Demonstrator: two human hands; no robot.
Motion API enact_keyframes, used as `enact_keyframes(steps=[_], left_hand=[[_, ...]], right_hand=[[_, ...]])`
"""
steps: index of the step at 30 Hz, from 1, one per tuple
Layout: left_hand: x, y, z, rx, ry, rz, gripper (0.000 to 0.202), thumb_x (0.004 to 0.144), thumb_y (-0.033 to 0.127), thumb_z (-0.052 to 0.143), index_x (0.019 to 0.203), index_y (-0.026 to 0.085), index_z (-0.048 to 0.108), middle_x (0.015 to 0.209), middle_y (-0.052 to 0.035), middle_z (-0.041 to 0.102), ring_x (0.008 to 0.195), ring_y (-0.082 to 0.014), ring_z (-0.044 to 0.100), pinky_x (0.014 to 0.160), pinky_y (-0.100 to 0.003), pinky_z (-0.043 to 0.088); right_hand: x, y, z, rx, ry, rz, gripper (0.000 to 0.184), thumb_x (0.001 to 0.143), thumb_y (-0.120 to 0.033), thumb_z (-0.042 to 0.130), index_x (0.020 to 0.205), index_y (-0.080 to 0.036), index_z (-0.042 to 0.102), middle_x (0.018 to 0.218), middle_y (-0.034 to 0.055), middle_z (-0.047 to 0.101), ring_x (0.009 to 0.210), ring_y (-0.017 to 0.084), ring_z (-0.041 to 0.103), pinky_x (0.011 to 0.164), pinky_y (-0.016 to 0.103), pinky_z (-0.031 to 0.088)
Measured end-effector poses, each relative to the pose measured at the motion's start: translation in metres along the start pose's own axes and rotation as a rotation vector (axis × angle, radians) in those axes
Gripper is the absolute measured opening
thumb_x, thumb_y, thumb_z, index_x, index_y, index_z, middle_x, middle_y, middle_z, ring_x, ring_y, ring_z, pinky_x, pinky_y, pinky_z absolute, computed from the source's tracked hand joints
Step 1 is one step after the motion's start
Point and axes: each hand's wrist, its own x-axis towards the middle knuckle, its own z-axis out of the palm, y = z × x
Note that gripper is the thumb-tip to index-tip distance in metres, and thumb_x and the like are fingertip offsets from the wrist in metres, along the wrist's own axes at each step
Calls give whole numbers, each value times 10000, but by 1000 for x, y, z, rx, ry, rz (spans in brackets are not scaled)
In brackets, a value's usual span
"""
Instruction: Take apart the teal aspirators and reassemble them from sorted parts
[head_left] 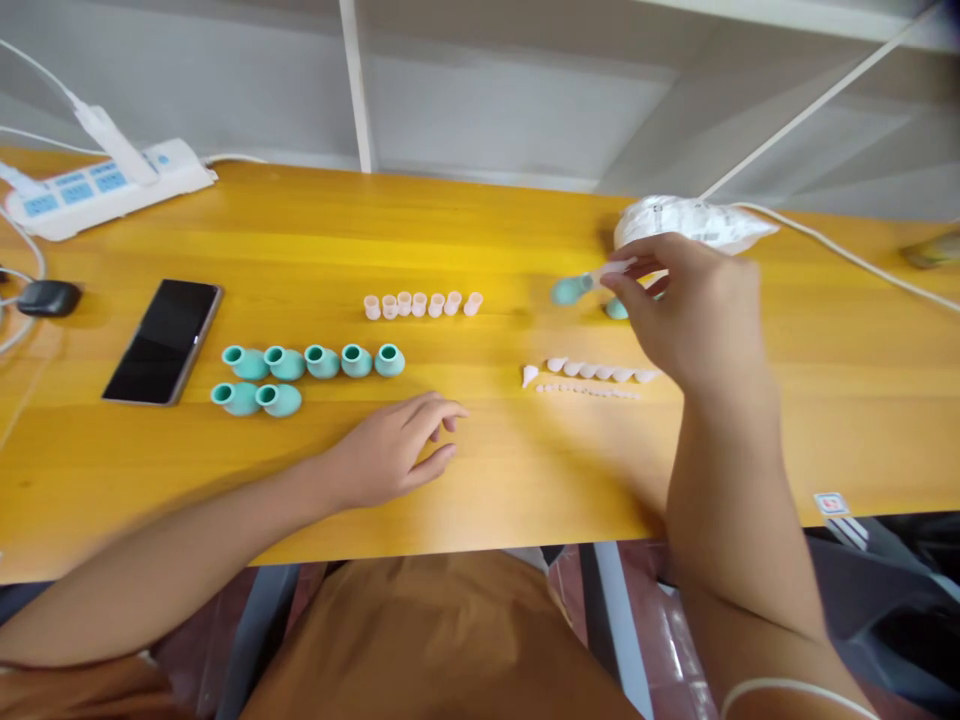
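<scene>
The right hand (694,310) is pinching a white tip (616,268) between thumb and fingertips. A teal bulb (571,290) is sticking out from the tip toward nine o'clock, just above the table (825,400). The left hand (397,452) is lying on the table with its fingers loosely curled, holding nothing, at five o'clock of the bulb rows (315,365).

The grip is sitting on the thin tip alone, so the bulb looks likely to be working loose, dropping and rolling. A second bulb (616,308) is lying just under the fingers, where a small dip could be knocking it away. The wrist is hanging just beside the right end of the cone row (592,371) and the line of tiny bits (589,391), so a lowered arm could be sweeping both out of line. The caps (420,303), at twelve o'clock of the left hand, are standing loose and a brush could be toppling them.

The bag (690,222) is carrying dark print, too blurred to read. The sticker (832,503) at the table edge is showing a red mark, illegible. The power strip (105,185) and phone (163,340) are showing no readable brand.
</scene>
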Motion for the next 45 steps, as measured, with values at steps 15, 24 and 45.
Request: enact_keyframes(steps=[15, 24, 45], left_hand=[[2, 2, -2, 54, -7, 125, 150, 1120, 181, 541, 1260, 201, 593, 1081, -68, 763, 942, -202, 733, 880, -341, 584], [3, 2, -2, 58, 14, 161, 142, 1129, 171, 527, 1237, 192, 616, 1083, -78, 778, 968, -203, 738, 898, -334, 581], [3, 1, 2, 154, 25, 220, 156, 1125, 158, 525, 1227, 170, 642, 1077, -96, 806, 958, -225, 763, 888, -357, 603]], right_hand=[[29, 62, -1, -440, -201, 89, 182, 1001, -234, 747, 1133, -159, 847, 953, 176, 797, 1180, 360, 621, 946, 437, 476], [27, 67, -3, -392, -230, -20, 186, 1025, -311, 640, 1118, -249, 789, 1015, 171, 799, 1125, 403, 658, 1000, 562, 519], [-20, 0, 20, 199, -610, -406, 232, 1079, -484, 668, 1081, -331, 843, 1136, 52, 844, 1080, 306, 746, 1000, 499, 577]])
